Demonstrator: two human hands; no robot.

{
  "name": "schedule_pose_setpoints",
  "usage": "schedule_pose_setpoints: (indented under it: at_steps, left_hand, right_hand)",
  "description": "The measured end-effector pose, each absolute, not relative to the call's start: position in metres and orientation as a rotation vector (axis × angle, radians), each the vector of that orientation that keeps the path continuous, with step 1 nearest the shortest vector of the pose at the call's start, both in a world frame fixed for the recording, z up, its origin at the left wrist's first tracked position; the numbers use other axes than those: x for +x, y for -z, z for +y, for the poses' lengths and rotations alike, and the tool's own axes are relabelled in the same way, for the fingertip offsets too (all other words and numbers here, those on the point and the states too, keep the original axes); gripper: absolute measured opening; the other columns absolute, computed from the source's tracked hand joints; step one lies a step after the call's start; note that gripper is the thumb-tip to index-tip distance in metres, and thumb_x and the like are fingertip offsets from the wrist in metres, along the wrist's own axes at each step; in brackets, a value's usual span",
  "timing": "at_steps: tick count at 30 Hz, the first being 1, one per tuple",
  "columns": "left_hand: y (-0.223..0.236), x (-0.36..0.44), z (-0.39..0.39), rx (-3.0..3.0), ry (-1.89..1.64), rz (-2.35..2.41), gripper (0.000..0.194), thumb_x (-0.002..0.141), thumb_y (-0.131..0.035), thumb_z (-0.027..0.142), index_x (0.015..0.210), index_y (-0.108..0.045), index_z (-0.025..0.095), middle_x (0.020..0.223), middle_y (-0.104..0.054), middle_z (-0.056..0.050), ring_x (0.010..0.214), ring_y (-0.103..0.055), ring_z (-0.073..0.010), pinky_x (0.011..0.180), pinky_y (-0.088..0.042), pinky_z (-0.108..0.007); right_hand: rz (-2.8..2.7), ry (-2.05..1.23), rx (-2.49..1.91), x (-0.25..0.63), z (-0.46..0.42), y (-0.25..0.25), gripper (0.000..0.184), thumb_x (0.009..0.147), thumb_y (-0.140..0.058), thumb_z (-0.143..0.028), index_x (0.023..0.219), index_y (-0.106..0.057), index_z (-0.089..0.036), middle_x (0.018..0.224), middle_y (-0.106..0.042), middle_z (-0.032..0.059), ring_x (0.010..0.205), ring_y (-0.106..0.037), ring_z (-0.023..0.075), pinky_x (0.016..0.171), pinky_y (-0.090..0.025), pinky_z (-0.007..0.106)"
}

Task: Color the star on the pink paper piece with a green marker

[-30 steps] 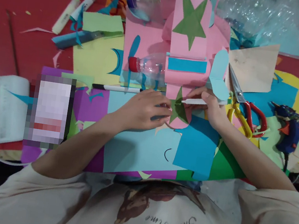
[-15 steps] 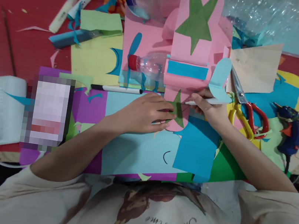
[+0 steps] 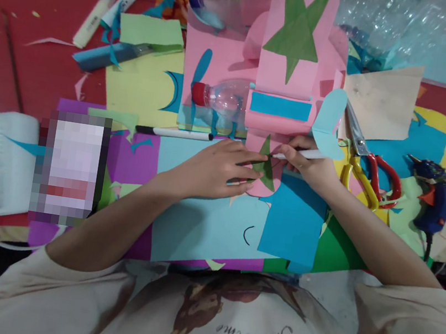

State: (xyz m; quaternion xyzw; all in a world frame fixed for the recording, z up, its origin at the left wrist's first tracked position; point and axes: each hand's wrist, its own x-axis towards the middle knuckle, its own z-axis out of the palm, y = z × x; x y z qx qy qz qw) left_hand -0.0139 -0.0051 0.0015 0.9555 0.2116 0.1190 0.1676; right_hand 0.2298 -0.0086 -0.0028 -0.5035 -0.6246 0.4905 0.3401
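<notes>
My right hand [image 3: 306, 160] is closed around a white marker [image 3: 312, 154], its tip against the lower green paper star [image 3: 264, 162]. That star lies on the rounded end of a pink paper strip [image 3: 266, 190]. My left hand [image 3: 222, 170] lies flat with its fingers spread, fingertips touching the star and strip. Above them, the strip wraps a clear plastic bottle [image 3: 228, 100] with a red cap and bears a blue paper rectangle [image 3: 280, 107]. Higher up is a larger green star [image 3: 296, 33] on pink paper.
Scissors [image 3: 360, 148] with red and yellow handles lie right of my hand, and a blue glue gun [image 3: 439, 194] sits farther right. A black-and-white marker [image 3: 175, 132] rests on light blue paper [image 3: 197, 230]. Glue sticks [image 3: 94, 18] and paper scraps lie upper left.
The marker tip and my right hand have shifted slightly left over the lower star. My left fingers have edged a little to the right on it.
</notes>
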Motion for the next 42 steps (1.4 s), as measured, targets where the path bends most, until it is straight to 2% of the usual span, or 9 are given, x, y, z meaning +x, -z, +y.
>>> schedule_pose_setpoints:
  at_steps: [5,14,18,22,29,32,37,42]
  left_hand:
    - [-0.0004,-0.0135,-0.0053,2.754,-0.365,0.579,0.036,0.104,-0.042,0.034,0.113,-0.073,0.02,0.137,-0.066,-0.009,0.109,-0.066,-0.0259,0.095,-0.05,-0.042]
    - [-0.001,-0.0133,-0.0048,2.729,-0.328,0.607,0.034,0.102,-0.043,0.034,0.113,-0.073,0.022,0.136,-0.067,-0.008,0.109,-0.066,-0.0257,0.094,-0.05,-0.042]
    - [-0.0011,-0.0134,-0.0045,2.72,-0.332,0.593,0.035,0.102,-0.043,0.033,0.114,-0.073,0.021,0.136,-0.067,-0.008,0.109,-0.066,-0.026,0.095,-0.05,-0.042]
    - [0.0004,-0.0141,-0.005,2.742,-0.357,0.589,0.034,0.102,-0.043,0.033,0.112,-0.073,0.02,0.136,-0.066,-0.008,0.108,-0.066,-0.026,0.095,-0.051,-0.043]
    - [-0.0008,-0.0141,-0.0045,2.733,-0.318,0.59,0.034,0.102,-0.044,0.033,0.113,-0.073,0.021,0.137,-0.066,-0.008,0.109,-0.066,-0.0258,0.095,-0.05,-0.043]
    - [-0.0005,-0.0141,-0.0046,2.724,-0.308,0.598,0.033,0.102,-0.044,0.033,0.113,-0.073,0.021,0.137,-0.066,-0.008,0.11,-0.065,-0.0257,0.096,-0.05,-0.043]
    - [0.0021,-0.0136,-0.0052,2.736,-0.358,0.596,0.033,0.102,-0.044,0.033,0.112,-0.073,0.021,0.137,-0.066,-0.008,0.108,-0.065,-0.0257,0.094,-0.05,-0.042]
    - [0.0023,-0.0138,-0.0051,2.749,-0.393,0.574,0.033,0.102,-0.045,0.033,0.113,-0.073,0.02,0.136,-0.066,-0.008,0.108,-0.066,-0.026,0.094,-0.05,-0.042]
  right_hand:
    - [-1.624,-1.321,-1.319,0.23,-0.0085,0.0028,0.051,0.079,-0.064,-0.069,0.066,-0.054,-0.021,0.055,-0.048,-0.0035,0.048,-0.043,0.009,0.045,-0.033,0.026]
    - [-1.61,-1.262,-1.315,0.2261,-0.0096,0.0022,0.036,0.078,-0.067,-0.05,0.06,-0.055,-0.021,0.053,-0.05,-0.0026,0.054,-0.046,0.011,0.05,-0.038,0.025]
    - [-1.597,-1.293,-1.34,0.226,-0.0099,-0.0009,0.034,0.074,-0.068,-0.049,0.06,-0.058,-0.02,0.054,-0.053,-0.0015,0.054,-0.048,0.0114,0.048,-0.04,0.025]
    - [-1.507,-1.326,-1.399,0.2268,-0.0108,-0.0031,0.03,0.075,-0.068,-0.045,0.062,-0.058,-0.02,0.054,-0.056,-0.0017,0.046,-0.045,0.0093,0.043,-0.038,0.024]
    - [-1.541,-1.239,-1.372,0.2285,-0.0107,0.0034,0.053,0.076,-0.067,-0.071,0.063,-0.056,-0.021,0.051,-0.051,-0.0029,0.046,-0.047,0.0103,0.045,-0.037,0.025]
    - [-1.592,-1.232,-1.351,0.2289,-0.0098,0.004,0.055,0.076,-0.064,-0.073,0.064,-0.056,-0.021,0.053,-0.051,-0.0022,0.049,-0.047,0.0104,0.047,-0.037,0.026]
    - [-1.618,-1.256,-1.369,0.2297,-0.0094,0.0034,0.045,0.081,-0.065,-0.062,0.065,-0.055,-0.021,0.053,-0.049,-0.0034,0.047,-0.044,0.0091,0.046,-0.037,0.026]
    - [-1.605,-1.306,-1.367,0.229,-0.0094,0.0015,0.035,0.078,-0.068,-0.05,0.063,-0.054,-0.021,0.052,-0.051,-0.0034,0.046,-0.046,0.0094,0.045,-0.038,0.025]
